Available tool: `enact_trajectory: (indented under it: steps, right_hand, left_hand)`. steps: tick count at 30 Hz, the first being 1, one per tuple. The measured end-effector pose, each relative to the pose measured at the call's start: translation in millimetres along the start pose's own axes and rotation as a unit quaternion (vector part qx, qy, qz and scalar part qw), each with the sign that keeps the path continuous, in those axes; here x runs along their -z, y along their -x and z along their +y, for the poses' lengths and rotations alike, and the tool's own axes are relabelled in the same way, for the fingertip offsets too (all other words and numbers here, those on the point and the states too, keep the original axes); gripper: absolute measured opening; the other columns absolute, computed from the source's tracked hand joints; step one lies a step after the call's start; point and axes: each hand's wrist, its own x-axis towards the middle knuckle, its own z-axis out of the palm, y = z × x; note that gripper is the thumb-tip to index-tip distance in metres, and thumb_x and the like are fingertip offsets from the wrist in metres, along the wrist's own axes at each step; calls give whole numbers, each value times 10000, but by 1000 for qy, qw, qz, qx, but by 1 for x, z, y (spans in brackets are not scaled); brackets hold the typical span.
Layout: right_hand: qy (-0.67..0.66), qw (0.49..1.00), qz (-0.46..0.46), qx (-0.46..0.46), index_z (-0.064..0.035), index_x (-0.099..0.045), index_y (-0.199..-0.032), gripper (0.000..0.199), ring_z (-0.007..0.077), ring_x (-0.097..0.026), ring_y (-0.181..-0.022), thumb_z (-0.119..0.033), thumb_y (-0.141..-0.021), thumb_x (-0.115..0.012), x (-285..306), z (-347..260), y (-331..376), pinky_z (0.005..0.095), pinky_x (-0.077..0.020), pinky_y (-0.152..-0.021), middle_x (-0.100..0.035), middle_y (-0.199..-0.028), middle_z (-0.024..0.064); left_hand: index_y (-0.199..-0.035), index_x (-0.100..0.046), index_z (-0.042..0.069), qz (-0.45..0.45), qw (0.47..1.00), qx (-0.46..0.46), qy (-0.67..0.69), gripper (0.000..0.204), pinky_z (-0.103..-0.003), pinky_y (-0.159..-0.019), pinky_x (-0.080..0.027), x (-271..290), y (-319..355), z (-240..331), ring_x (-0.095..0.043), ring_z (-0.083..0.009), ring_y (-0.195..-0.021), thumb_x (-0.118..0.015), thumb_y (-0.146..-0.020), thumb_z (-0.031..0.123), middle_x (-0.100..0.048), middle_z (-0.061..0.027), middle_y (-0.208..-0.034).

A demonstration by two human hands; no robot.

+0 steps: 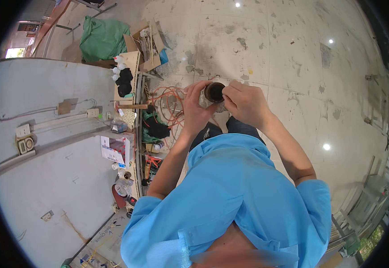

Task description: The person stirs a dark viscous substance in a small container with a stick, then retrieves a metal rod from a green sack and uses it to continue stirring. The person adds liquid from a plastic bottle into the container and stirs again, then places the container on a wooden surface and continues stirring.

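Observation:
I hold a small jar-like container (213,93) with a dark round top in front of my chest. My left hand (195,107) wraps around its body from the left. My right hand (244,103) grips the dark top from the right, fingers curled over its rim. Below the hands are my blue shirt (230,201) and dark trousers. Most of the container is hidden by my fingers.
A grey wall (47,147) with sockets and conduit runs along the left. At its foot lie orange cable coils (170,100), bottles, boxes, dark cloths, an open cardboard box (146,44) and a green sack (103,38). A stained tiled floor (292,58) spreads to the right.

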Motion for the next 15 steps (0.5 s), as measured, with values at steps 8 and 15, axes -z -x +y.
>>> enact_trajectory:
  steps: [8, 15]
  right_hand:
    - [-27, 999, 3, 44, -76, -634, -899, 88, 314, -682, -708, -75, -884, -720, -2, 85, -129, 440, -540, -582, -622, -859, 69]
    - [-37, 994, 40, 90, -86, -635, -903, 94, 298, -687, -700, -79, -883, -726, -48, 149, -280, 429, -540, -576, -617, -853, 67]
  left_hand:
    - [-1313, -682, 99, 84, 994, 68, -18, 666, -450, -1098, -458, -10, -122, -40, -595, -334, -1264, -907, -693, 4, -697, -90, -1317]
    - [-1320, -671, 95, 149, 985, 60, -65, 684, -455, -1089, -466, 25, -259, -114, -587, -346, -1253, -900, -686, -20, -696, -101, -1304]
